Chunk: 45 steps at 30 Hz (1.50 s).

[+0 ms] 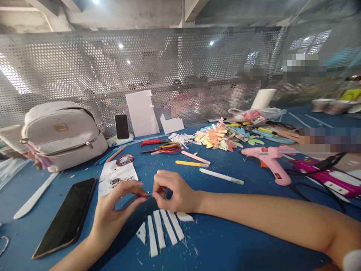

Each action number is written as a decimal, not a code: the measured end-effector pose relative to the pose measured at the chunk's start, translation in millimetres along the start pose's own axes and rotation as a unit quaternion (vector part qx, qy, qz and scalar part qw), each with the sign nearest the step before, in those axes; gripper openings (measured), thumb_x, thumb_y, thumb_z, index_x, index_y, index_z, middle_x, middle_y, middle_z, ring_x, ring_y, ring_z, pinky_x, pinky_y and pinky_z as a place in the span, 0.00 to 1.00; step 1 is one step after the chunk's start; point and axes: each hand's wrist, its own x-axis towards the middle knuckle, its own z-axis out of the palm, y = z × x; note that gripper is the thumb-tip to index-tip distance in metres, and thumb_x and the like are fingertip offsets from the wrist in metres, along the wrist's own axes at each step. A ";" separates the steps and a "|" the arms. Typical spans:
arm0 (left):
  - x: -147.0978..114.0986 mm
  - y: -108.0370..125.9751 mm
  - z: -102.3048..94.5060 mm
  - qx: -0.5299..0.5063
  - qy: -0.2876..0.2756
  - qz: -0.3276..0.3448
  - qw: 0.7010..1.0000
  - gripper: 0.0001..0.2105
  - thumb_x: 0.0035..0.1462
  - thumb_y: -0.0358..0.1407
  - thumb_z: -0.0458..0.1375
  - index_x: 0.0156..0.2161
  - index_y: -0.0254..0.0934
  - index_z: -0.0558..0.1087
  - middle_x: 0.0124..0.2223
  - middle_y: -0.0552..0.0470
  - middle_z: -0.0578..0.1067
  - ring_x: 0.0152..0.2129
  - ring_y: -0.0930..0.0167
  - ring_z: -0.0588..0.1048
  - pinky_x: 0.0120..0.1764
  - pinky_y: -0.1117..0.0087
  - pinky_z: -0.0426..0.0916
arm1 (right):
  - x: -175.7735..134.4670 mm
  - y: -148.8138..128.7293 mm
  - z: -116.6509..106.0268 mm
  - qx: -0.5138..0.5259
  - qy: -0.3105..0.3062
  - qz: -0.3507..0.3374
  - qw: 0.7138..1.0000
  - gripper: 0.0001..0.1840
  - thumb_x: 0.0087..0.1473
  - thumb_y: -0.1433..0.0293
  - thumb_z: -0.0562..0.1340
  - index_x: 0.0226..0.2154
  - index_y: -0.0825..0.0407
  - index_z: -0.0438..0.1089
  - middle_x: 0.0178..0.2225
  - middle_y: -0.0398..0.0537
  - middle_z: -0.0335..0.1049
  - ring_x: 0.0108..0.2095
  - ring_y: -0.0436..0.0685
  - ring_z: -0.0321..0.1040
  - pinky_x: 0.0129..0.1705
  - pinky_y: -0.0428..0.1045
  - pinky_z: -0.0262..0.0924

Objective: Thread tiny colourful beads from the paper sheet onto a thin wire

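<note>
our left hand (111,209) with thumb and fingers bent together, our right hand (177,192) curled just beside it, whether either grips something small we cannot tell, white strips (159,229) side by side near us on the blue table (225,241), a phone (67,216) to the left

Four white strips (159,229), side by side, slanted, pointed white piece (142,233) alongside

Hands: two, left hand (111,210) and right hand (176,192). White strips (159,229): four. Small white offcuts (141,233) beside them: two. Phones (66,218): two. Backpack (66,141): one. Glue gun (270,157): one. Power strip (328,178): one. Scissors (169,146): one pair. Upright white panels (141,114): two. Mid-table markers (191,163): at least three. Coloured scraps (216,136): piled, uncountable.
</note>
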 end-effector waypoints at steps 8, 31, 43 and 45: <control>-2.1 -0.5 -1.2 -0.001 -0.001 -0.011 1.000 0.12 0.57 0.28 0.64 0.45 0.42 0.72 0.34 0.57 0.81 0.30 0.71 0.81 0.39 0.74 0.74 | 0.0 0.8 0.2 0.001 0.004 -0.011 1.000 0.09 0.51 0.76 0.56 0.25 0.49 0.54 0.22 0.39 0.56 0.25 0.50 0.55 0.29 0.46 0.52; -1.0 -2.4 -3.3 0.039 -0.024 0.033 0.998 0.08 0.59 0.29 0.62 0.43 0.40 0.72 0.35 0.55 0.82 0.33 0.71 0.81 0.40 0.75 0.74 | -0.3 2.5 2.5 -0.011 -0.040 -0.017 0.999 0.07 0.52 0.74 0.56 0.26 0.50 0.55 0.21 0.39 0.58 0.26 0.51 0.55 0.30 0.46 0.52; 3.3 -0.7 -0.8 0.070 -0.012 0.073 0.995 0.04 0.62 0.29 0.60 0.41 0.38 0.73 0.34 0.53 0.80 0.32 0.72 0.79 0.38 0.76 0.72 | 0.5 1.7 1.1 0.002 -0.048 -0.015 0.999 0.06 0.51 0.75 0.57 0.26 0.50 0.58 0.21 0.39 0.59 0.25 0.51 0.56 0.30 0.46 0.53; 4.2 -1.6 -1.8 0.081 -0.018 0.117 0.990 0.05 0.62 0.27 0.59 0.42 0.37 0.73 0.34 0.52 0.79 0.31 0.72 0.78 0.36 0.74 0.71 | 0.2 2.2 1.2 0.000 -0.049 -0.017 0.999 0.06 0.51 0.74 0.57 0.26 0.50 0.58 0.22 0.39 0.59 0.26 0.51 0.56 0.31 0.46 0.52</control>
